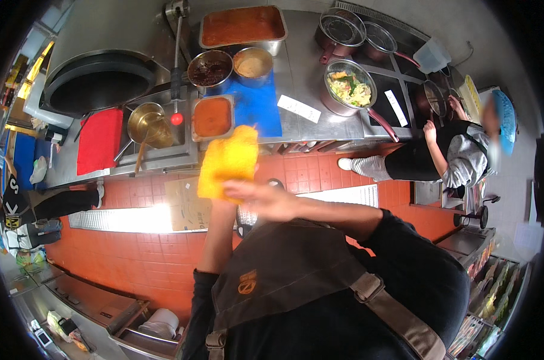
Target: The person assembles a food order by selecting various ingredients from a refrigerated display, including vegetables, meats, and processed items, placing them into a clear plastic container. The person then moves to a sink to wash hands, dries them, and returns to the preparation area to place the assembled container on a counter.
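Both hands up in front of the chest, working a yellow cloth (228,161) at picture centre. Right hand (266,198) lies partly open against the cloth's lower edge, fingers spread, pinching it loosely. Left hand (215,195) is mostly hidden behind the cloth, probably closed on it, can't tell for sure. Step looks like folding or wringing the cloth. Steel counter (302,72) at 12 o'clock, orange sauce tray (212,117) just above the cloth, strainer of vegetables (350,89) at 1 o'clock.
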`<state>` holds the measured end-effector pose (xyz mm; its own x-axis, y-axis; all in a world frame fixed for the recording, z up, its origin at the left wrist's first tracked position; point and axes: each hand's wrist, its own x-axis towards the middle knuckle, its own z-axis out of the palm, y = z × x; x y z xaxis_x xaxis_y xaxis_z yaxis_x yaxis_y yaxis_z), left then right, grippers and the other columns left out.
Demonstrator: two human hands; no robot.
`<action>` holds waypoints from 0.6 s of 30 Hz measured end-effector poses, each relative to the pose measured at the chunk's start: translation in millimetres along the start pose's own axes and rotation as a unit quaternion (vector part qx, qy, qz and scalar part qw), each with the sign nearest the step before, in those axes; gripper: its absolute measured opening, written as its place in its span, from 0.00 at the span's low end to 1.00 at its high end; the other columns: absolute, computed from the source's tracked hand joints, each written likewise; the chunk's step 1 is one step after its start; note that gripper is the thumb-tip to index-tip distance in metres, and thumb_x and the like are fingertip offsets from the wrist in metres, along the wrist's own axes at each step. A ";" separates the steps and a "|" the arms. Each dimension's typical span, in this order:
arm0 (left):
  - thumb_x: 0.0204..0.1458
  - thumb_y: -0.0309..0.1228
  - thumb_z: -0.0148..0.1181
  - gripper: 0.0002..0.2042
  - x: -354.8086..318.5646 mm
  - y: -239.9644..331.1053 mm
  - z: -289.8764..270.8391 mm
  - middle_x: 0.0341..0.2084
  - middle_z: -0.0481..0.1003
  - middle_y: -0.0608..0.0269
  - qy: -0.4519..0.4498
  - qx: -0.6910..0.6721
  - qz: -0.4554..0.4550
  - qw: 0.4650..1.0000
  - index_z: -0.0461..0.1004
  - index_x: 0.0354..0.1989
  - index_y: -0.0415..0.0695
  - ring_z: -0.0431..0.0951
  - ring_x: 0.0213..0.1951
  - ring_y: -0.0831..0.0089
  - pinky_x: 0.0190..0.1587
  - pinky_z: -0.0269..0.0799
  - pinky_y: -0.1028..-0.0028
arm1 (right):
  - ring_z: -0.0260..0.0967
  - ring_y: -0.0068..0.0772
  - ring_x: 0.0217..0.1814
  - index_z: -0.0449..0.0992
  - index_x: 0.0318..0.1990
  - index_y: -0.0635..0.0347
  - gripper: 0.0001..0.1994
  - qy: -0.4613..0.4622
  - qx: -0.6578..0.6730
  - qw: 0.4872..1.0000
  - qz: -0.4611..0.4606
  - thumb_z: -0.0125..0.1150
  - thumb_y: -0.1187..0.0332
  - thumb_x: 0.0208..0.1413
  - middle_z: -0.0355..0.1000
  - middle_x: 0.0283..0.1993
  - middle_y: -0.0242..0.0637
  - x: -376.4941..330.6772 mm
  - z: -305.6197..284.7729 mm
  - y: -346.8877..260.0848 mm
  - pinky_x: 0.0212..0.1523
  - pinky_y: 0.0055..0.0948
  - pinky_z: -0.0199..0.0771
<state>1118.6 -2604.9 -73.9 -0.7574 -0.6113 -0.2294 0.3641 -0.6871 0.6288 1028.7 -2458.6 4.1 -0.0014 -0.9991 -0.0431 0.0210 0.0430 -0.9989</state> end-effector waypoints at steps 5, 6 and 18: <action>0.62 0.39 0.59 0.22 22.2 -6.7 32.2 0.51 0.76 0.62 -0.084 0.616 0.241 0.745 0.68 0.62 0.48 0.77 0.50 0.64 0.53 0.74 0.66 | 0.74 0.32 0.51 0.69 0.63 0.56 0.25 0.245 0.244 0.923 0.169 0.64 0.57 0.62 0.76 0.50 0.36 -6.4 -98.7 45.2 0.54 0.37 0.74; 0.62 0.39 0.59 0.22 24.9 -12.8 37.4 0.52 0.76 0.61 -0.094 0.626 0.231 0.739 0.68 0.63 0.47 0.77 0.51 0.65 0.53 0.73 0.67 | 0.74 0.33 0.52 0.69 0.63 0.54 0.26 0.241 0.364 0.868 0.237 0.65 0.56 0.62 0.76 0.50 0.35 -6.0 -105.1 51.8 0.55 0.38 0.73; 0.66 0.35 0.51 0.20 20.9 -30.0 2.1 0.59 0.72 0.51 -0.013 0.026 -0.232 0.972 0.69 0.61 0.35 0.72 0.60 0.61 0.59 0.70 0.67 | 0.76 0.36 0.52 0.74 0.55 0.67 0.16 0.226 0.319 0.909 0.142 0.61 0.76 0.59 0.77 0.52 0.41 -25.6 -142.6 82.6 0.55 0.33 0.75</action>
<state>1090.8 -2596.2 -96.0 -0.8475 -0.2296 -0.4785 -0.0472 -0.8654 0.4989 888.0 -2429.1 -80.3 -0.3127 -0.8387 -0.4458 0.6604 0.1453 -0.7367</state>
